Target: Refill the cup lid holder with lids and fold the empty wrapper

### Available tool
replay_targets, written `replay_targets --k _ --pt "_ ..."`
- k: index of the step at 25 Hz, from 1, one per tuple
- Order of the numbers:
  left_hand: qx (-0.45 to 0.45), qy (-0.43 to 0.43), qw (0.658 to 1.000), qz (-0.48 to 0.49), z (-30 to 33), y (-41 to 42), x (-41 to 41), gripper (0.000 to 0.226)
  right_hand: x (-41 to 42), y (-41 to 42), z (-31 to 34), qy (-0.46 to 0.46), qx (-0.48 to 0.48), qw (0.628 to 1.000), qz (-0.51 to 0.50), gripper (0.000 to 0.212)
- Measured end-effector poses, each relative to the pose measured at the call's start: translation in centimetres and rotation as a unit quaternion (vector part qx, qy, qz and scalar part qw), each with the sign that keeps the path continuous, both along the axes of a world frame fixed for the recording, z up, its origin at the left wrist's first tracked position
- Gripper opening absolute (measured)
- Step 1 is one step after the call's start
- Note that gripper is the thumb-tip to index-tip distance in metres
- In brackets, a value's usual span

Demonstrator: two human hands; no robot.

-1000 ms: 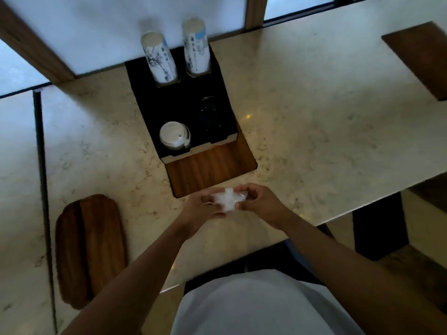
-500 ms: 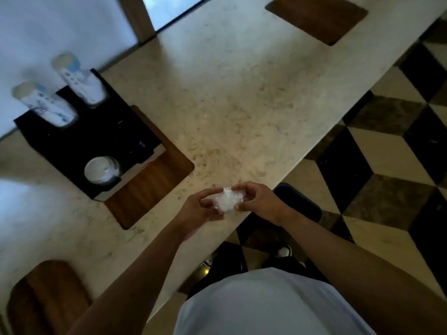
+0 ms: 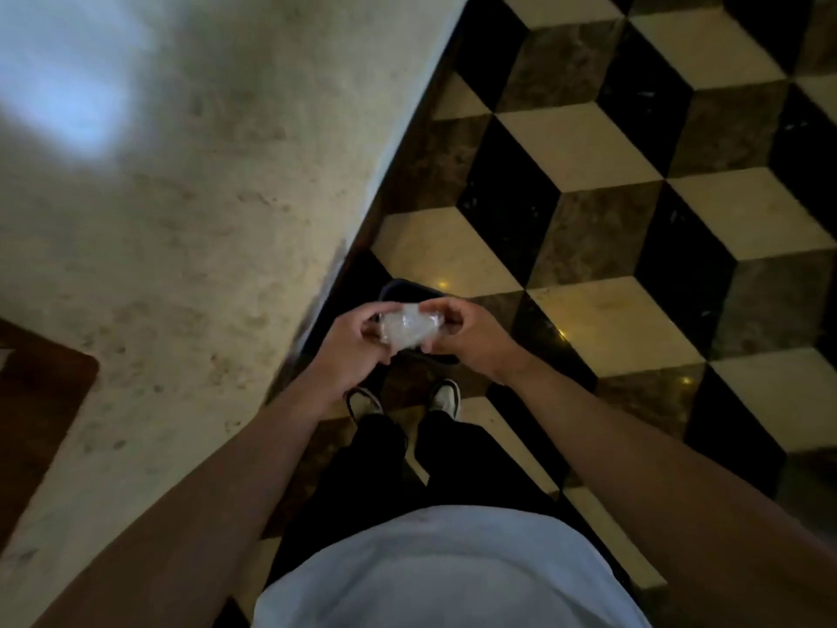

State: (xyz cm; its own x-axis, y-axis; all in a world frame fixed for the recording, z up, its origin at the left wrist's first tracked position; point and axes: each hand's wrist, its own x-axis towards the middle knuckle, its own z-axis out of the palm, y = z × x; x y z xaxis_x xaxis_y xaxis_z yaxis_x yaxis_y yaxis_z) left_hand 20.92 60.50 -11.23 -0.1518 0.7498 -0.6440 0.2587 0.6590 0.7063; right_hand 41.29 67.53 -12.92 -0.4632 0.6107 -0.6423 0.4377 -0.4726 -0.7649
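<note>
A small bundle of clear plastic wrapper [image 3: 407,328] is squeezed between both hands, out past the counter's edge and above the floor. My left hand [image 3: 351,344] grips its left side and my right hand [image 3: 466,335] grips its right side, fingers curled around it. The cup lid holder and its lids are out of view.
The pale marble counter [image 3: 181,219] fills the left, its edge running diagonally down to the left. A wooden mat [image 3: 36,401] lies at the far left. A dark bin [image 3: 407,292] sits on the patterned black, cream and brown floor [image 3: 634,219] under my hands, beyond my shoes.
The view has swung right, away from the counter; the lid holder and cups have left the frame. Both hands, still on the wrapper, now hang over the floor and the dark bin.
</note>
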Motion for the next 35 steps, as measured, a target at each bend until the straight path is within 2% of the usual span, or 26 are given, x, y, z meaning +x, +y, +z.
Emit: replay_targets --k 3,8,11,15,18,21,24,26,29,32,35 --pt "-0.013 -0.004 0.999 -0.043 -3.5 2.7 1.6 0.062 1.6 1.3 -3.3 -0.033 0.000 0.999 -0.022 0.058" --pt "-0.018 0.014 0.993 -0.114 -12.5 5.4 3.6 0.054 2.7 2.0 -11.1 -0.098 -0.019 0.993 -0.070 0.054" --pt "-0.035 0.036 0.993 -0.105 -18.3 6.3 4.5 0.055 2.5 2.8 -16.6 -0.134 -0.028 0.987 -0.081 0.051" --pt "-0.067 0.054 0.990 -0.109 -28.3 7.3 3.4 0.059 1.2 3.9 -26.5 -0.143 -0.043 0.984 -0.099 0.063" --pt "-0.092 0.078 0.991 -0.054 -35.4 7.3 2.1 0.061 -0.8 3.8 -33.9 -0.150 -0.026 0.985 -0.081 0.069" --pt "-0.087 0.128 0.988 0.012 -41.4 7.0 1.7 0.053 -3.0 3.4 -40.7 -0.156 -0.030 0.982 -0.101 0.070" --pt "-0.083 0.167 0.982 0.014 -46.4 6.8 1.4 0.046 -5.4 2.5 -46.5 -0.149 -0.055 0.976 -0.147 0.070" --pt "-0.085 0.185 0.979 -0.007 -48.7 6.9 1.0 0.045 -6.4 2.1 -49.1 -0.146 -0.058 0.973 -0.170 0.075" --pt "-0.095 0.186 0.978 -0.021 -50.4 6.8 0.4 0.051 -6.7 2.0 -51.2 -0.136 -0.089 0.967 -0.195 0.093" --pt "-0.119 0.169 0.979 0.000 -50.5 7.1 0.0 0.066 -6.6 2.3 -50.9 -0.158 -0.100 0.971 -0.151 0.105" --pt "-0.123 0.145 0.981 0.031 -49.2 7.3 0.3 0.070 -6.4 2.9 -49.5 -0.198 -0.088 0.970 -0.107 0.102"
